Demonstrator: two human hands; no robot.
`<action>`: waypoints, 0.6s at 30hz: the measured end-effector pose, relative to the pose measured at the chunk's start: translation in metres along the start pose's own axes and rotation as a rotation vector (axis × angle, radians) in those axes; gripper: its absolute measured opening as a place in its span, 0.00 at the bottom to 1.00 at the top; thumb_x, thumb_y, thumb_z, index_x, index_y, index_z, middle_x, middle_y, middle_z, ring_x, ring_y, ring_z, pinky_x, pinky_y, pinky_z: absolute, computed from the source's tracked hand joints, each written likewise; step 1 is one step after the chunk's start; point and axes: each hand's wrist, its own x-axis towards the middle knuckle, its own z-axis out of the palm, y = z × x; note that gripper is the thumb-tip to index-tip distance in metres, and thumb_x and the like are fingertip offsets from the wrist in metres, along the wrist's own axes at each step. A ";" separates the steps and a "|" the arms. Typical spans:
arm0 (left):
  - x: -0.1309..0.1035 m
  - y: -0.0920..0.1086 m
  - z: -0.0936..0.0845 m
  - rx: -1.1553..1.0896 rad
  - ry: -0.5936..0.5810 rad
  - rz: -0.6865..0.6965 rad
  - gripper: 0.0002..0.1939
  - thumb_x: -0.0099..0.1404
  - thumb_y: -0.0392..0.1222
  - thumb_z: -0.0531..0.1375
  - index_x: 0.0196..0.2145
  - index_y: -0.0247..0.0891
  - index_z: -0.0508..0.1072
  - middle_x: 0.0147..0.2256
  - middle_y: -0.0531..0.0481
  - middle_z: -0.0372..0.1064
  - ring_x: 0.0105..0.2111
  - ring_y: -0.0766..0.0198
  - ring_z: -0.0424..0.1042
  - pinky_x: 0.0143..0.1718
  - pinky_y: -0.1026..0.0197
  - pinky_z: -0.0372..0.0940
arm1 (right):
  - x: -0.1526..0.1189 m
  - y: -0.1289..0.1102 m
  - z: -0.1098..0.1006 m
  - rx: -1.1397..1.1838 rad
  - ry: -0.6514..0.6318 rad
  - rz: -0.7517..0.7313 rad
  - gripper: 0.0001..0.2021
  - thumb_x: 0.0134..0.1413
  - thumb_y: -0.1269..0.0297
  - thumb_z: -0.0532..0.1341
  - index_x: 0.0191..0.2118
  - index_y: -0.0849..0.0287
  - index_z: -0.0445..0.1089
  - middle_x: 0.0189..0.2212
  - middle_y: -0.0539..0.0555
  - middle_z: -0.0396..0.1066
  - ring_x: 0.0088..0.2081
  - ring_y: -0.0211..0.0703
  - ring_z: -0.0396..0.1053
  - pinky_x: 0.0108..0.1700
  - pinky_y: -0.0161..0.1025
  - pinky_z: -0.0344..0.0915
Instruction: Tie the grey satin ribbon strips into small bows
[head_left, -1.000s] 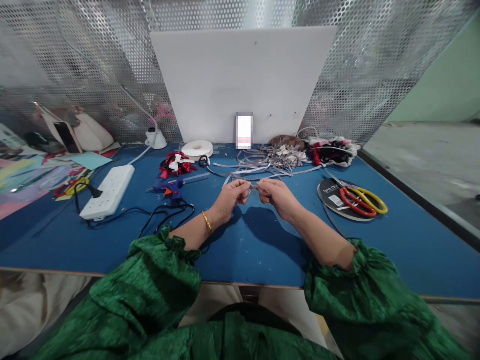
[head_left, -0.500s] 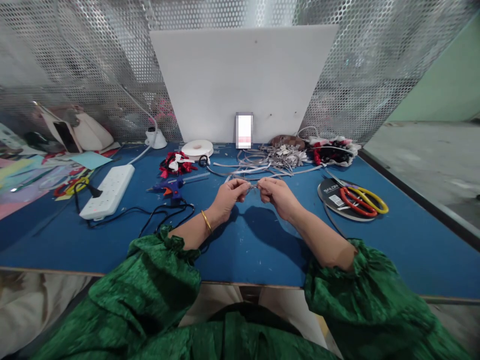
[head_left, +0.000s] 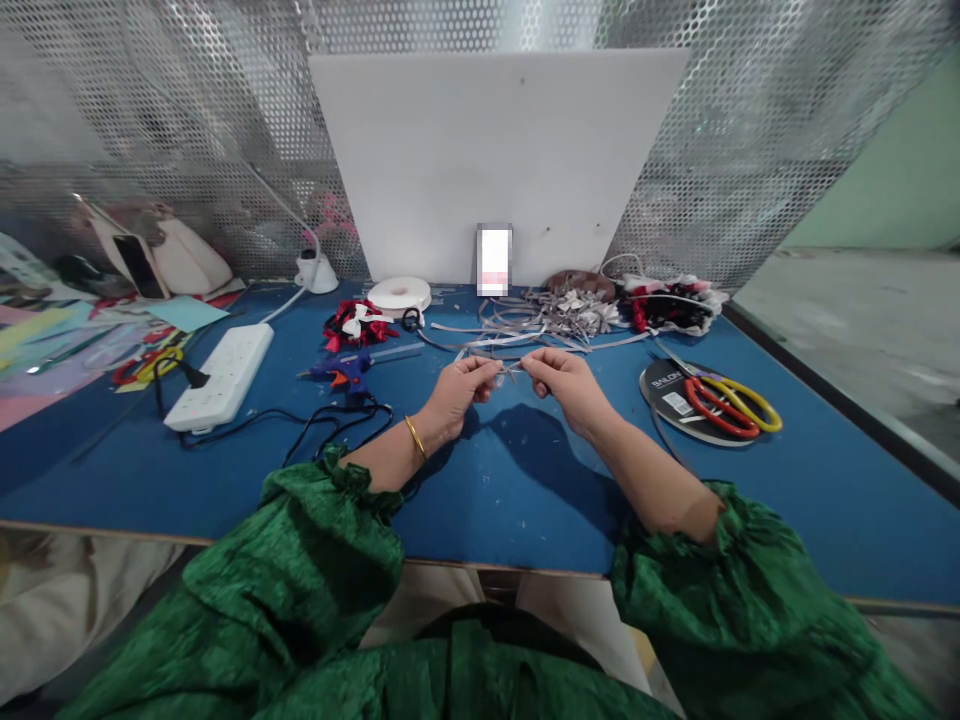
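Note:
Between my two hands is a thin grey ribbon [head_left: 511, 370], held just above the blue tabletop. My left hand [head_left: 463, 393], with a gold bangle at its wrist, pinches one part of the ribbon. My right hand [head_left: 562, 381] pinches another part, a short gap away. Where the ribbon crosses itself it looks like a small loop or knot; the details are too small to tell. Behind my hands lie loose grey ribbon strips [head_left: 517, 325] and a heap of small grey ribbon pieces [head_left: 581, 310].
To the left are a blue glue gun [head_left: 346, 374], red and white bows [head_left: 358, 322], a white ribbon roll [head_left: 400, 296] and a power strip [head_left: 221, 378]. Scissors [head_left: 731, 403] rest on a black spool [head_left: 664, 385] at right. A phone [head_left: 494, 262] leans against the white board [head_left: 495, 150].
My right hand has moved away from my left, widening the gap, and more of the ribbon shows between them. The whole view has shifted slightly.

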 end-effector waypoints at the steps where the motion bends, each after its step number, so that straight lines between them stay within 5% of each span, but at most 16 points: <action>1: 0.000 0.001 0.000 -0.009 0.000 -0.016 0.19 0.49 0.53 0.68 0.27 0.34 0.71 0.22 0.55 0.62 0.20 0.75 0.58 0.23 0.68 0.52 | 0.000 0.000 0.000 -0.010 -0.001 0.001 0.14 0.46 0.54 0.66 0.26 0.59 0.67 0.16 0.44 0.59 0.19 0.31 0.55 0.23 0.33 0.50; 5: -0.002 0.004 0.000 -0.050 0.024 -0.057 0.24 0.50 0.59 0.66 0.32 0.33 0.75 0.23 0.54 0.62 0.20 0.75 0.57 0.22 0.68 0.51 | 0.000 0.001 0.001 0.009 0.030 -0.007 0.13 0.47 0.55 0.66 0.26 0.59 0.67 0.16 0.44 0.60 0.19 0.32 0.56 0.24 0.34 0.51; 18: -0.002 -0.005 0.002 0.132 0.032 -0.028 0.14 0.47 0.49 0.69 0.27 0.35 0.78 0.27 0.50 0.70 0.29 0.68 0.65 0.32 0.64 0.57 | -0.002 0.008 0.008 -0.125 0.033 -0.093 0.11 0.47 0.57 0.65 0.33 0.60 0.73 0.21 0.47 0.67 0.25 0.35 0.62 0.29 0.35 0.56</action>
